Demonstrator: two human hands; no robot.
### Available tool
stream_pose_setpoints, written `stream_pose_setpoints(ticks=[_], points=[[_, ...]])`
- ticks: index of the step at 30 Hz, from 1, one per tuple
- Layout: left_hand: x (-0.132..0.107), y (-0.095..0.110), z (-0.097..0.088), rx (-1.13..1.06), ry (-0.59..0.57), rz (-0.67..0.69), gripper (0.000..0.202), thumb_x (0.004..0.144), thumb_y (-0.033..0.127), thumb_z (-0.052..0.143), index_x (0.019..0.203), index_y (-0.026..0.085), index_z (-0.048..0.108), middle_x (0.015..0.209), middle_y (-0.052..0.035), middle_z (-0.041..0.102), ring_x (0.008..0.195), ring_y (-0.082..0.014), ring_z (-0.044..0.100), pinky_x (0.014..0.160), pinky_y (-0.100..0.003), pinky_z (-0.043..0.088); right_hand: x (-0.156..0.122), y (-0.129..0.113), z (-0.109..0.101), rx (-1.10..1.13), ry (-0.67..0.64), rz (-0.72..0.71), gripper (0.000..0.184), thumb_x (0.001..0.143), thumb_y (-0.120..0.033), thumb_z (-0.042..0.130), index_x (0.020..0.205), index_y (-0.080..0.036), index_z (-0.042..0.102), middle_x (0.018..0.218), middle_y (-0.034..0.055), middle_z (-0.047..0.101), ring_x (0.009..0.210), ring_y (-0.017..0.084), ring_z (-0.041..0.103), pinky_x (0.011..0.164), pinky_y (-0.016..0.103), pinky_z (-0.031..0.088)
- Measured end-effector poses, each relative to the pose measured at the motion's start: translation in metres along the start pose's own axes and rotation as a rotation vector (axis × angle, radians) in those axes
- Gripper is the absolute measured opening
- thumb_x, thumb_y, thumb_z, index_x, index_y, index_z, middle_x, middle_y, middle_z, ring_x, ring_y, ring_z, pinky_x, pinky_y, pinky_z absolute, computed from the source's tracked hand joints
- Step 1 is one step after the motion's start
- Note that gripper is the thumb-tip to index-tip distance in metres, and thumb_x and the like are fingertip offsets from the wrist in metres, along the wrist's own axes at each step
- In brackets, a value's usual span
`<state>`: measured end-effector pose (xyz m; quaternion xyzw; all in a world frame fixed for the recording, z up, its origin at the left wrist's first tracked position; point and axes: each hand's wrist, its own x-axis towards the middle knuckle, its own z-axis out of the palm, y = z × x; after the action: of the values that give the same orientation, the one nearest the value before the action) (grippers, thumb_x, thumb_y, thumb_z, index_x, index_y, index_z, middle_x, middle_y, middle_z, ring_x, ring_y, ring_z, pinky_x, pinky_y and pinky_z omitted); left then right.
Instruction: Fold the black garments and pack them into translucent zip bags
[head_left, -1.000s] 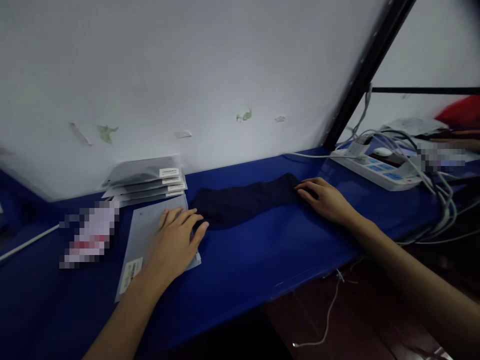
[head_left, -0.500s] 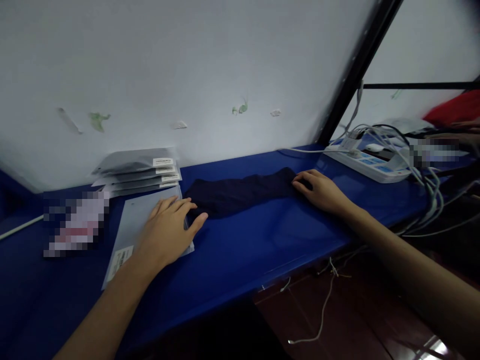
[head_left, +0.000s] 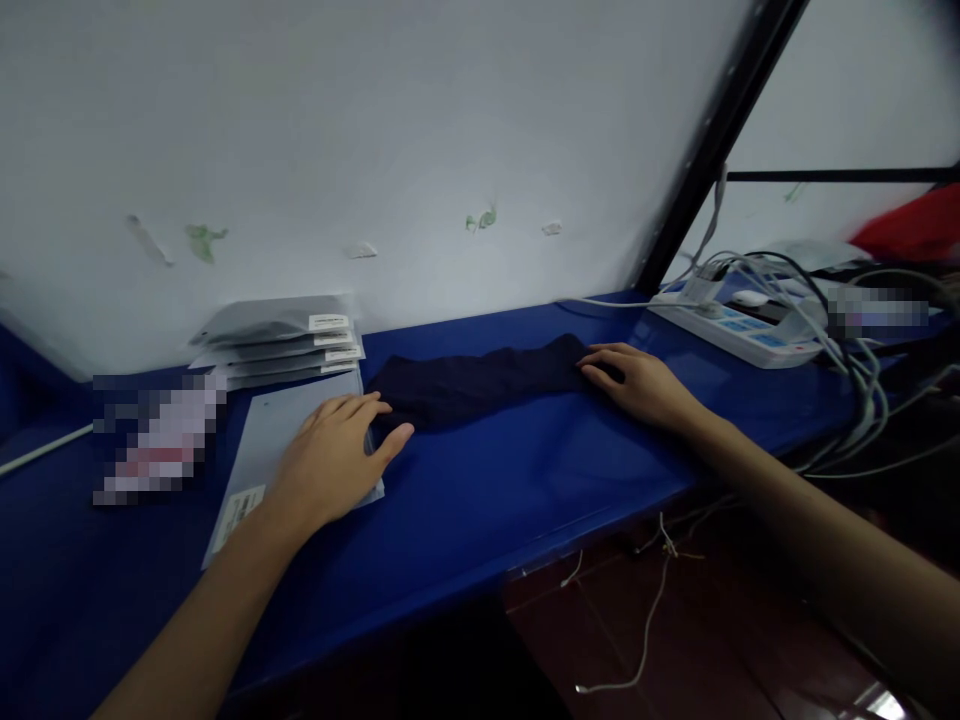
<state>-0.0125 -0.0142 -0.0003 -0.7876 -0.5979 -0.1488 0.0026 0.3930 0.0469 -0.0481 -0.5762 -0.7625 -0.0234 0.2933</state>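
Note:
A long, narrow piece of dark navy cloth (head_left: 480, 385) lies flat and slightly wrinkled across the blue table. At its left end rests my left hand (head_left: 334, 455), fingers stretched out and thumb apart. That hand also covers part of a grey plastic bag (head_left: 259, 425) with a white label. My right hand (head_left: 637, 385) is at the cloth's right end, fingers curled, with thumb and forefinger tips close together on its edge.
Several labelled grey bags (head_left: 281, 325) are stacked against the wall. Left of them lies a blurred-out packet (head_left: 161, 440). A white power strip (head_left: 739, 335) with tangled cables (head_left: 855, 370) stands at the right. A loose cord (head_left: 645, 640) hangs below the table's front edge.
Both hands have barely moved, the right one shifting slightly left at the cloth's end. The cloth looks the same, and the camera view has shifted a little.

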Motion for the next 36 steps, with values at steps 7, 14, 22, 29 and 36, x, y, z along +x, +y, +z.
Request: stream_pose_setpoints(ticks=[7, 14, 22, 29, 36], points=[[-0.001, -0.001, 0.003, 0.001, 0.005, -0.001, 0.054, 0.092, 0.063, 0.042, 0.123, 0.024, 0.062, 0.140, -0.0074, 0.056, 0.130, -0.0325, 0.048, 0.106, -0.054, 0.038, 0.001, -0.002, 0.000, 0.006, -0.013, -0.004, 0.031, 0.094, -0.042, 0.047, 0.105, -0.024, 0.069, 0.121, 0.0088, 0.065, 0.110, 0.025, 0.062, 0.103, 0.042, 0.045], [0.010, 0.008, -0.008, 0.051, 0.021, -0.003, 0.051, 0.093, 0.056, 0.038, 0.123, 0.021, 0.061, 0.125, -0.0085, 0.066, 0.123, -0.0322, 0.052, 0.101, -0.052, 0.043, 0.012, 0.001, -0.005, 0.000, 0.047, 0.134, 0.034, 0.090, -0.043, 0.051, 0.113, -0.019, 0.059, 0.109, 0.0127, 0.066, 0.094, 0.027, 0.066, 0.086, 0.042, 0.052], [0.068, 0.003, -0.006, 0.217, 0.064, 0.065, 0.036, 0.090, 0.031, 0.042, 0.111, 0.019, 0.069, 0.107, -0.0109, 0.072, 0.107, -0.0323, 0.061, 0.088, -0.045, 0.050, 0.080, 0.011, -0.004, -0.187, -0.233, -0.024, 0.037, 0.089, -0.033, 0.050, 0.122, -0.018, 0.062, 0.110, 0.0122, 0.070, 0.098, 0.027, 0.066, 0.089, 0.040, 0.050], [0.083, 0.001, 0.006, 0.197, 0.098, 0.084, 0.022, 0.086, 0.025, 0.050, 0.097, 0.023, 0.069, 0.096, -0.0087, 0.071, 0.098, -0.0295, 0.062, 0.084, -0.042, 0.050, 0.092, 0.002, -0.011, -0.223, -0.235, -0.024, 0.018, 0.082, -0.028, 0.059, 0.097, -0.022, 0.068, 0.102, 0.0085, 0.071, 0.093, 0.025, 0.066, 0.083, 0.036, 0.050], [0.055, 0.010, -0.034, 0.020, 0.156, 0.138, 0.027, 0.089, 0.025, 0.046, 0.107, 0.020, 0.065, 0.095, -0.0057, 0.067, 0.094, -0.0226, 0.063, 0.087, -0.036, 0.049, 0.056, -0.012, -0.052, -0.166, -0.035, 0.004, 0.020, 0.085, -0.037, 0.056, 0.096, -0.022, 0.063, 0.093, 0.0072, 0.071, 0.081, 0.023, 0.065, 0.074, 0.034, 0.049]])
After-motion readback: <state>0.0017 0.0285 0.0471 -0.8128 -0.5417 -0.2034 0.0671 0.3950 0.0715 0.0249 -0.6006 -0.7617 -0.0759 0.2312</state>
